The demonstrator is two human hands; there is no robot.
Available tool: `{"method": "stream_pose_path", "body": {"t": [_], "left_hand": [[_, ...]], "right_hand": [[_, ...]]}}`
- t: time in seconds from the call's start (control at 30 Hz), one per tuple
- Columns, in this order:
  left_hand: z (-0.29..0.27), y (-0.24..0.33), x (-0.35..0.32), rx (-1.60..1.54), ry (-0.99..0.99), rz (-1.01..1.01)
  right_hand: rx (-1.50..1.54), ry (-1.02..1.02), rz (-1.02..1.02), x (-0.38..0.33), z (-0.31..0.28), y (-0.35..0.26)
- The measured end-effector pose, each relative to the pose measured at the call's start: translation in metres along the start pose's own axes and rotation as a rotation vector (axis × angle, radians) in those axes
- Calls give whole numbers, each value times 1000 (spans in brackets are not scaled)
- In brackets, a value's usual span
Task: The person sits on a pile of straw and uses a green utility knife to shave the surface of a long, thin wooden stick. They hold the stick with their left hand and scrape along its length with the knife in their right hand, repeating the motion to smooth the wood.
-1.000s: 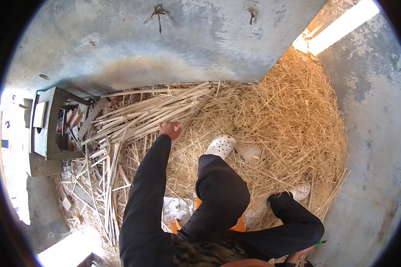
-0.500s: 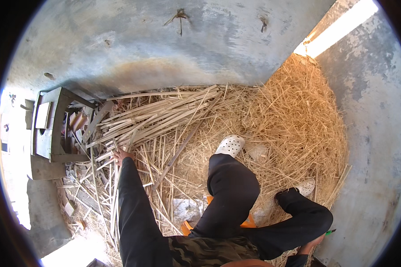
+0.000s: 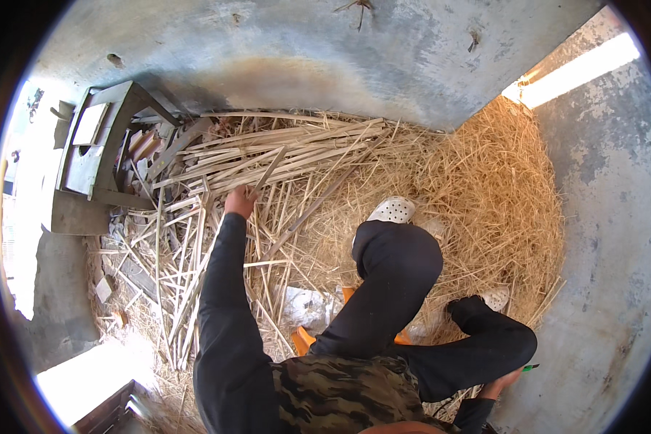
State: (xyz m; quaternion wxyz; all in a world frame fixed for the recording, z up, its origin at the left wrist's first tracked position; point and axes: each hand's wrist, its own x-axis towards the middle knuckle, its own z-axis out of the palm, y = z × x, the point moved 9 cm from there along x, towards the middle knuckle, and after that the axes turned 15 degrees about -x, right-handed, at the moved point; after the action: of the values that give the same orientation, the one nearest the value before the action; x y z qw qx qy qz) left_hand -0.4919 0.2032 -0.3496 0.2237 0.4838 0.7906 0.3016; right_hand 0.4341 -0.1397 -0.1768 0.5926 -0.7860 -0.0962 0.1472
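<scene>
Left of frame centre, the left hand (image 3: 240,202) closes around one long pale split cane strip (image 3: 264,173) from the loose heap (image 3: 282,145) above; most strips remain ungathered. The right hand (image 3: 500,382), lower right, shows too little to judge.

Split cane strips (image 3: 267,155) lie left of the straw heap (image 3: 484,195) — wooden box (image 3: 98,145) farther left.

One head-worn fisheye view looks steeply down from above onto the loose yellow straw heap (image 3: 484,202) against the grey concrete wall (image 3: 304,58)
</scene>
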Motion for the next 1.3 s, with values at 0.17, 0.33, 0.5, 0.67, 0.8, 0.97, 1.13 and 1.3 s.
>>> {"method": "stream_pose_path", "body": {"t": [0.17,0.33,0.5,0.67,0.8,0.97,1.13,1.3], "left_hand": [[-15,96,17,-443,-286,90],[-75,261,9,-542,-74,573],[-101,416,-33,-664,-563,549],[-130,541,-119,-694,-1028,284],[-125,623,-197,-676,-1132,315],[-56,662,-283,-564,-1267,312],[-6,673,-351,-500,-1410,273],[30,666,-360,-621,-1505,256]], "right_hand": [[41,-18,-19,-13,15,-9],[72,49,54,-21,8,-10],[-84,149,-5,1,-29,15],[-291,289,-450,-34,-31,-80],[-75,-75,-448,-80,39,-158],[191,-743,-581,-180,173,-294],[431,-790,-499,-184,210,-363],[394,-672,-532,-148,200,-366]]}}
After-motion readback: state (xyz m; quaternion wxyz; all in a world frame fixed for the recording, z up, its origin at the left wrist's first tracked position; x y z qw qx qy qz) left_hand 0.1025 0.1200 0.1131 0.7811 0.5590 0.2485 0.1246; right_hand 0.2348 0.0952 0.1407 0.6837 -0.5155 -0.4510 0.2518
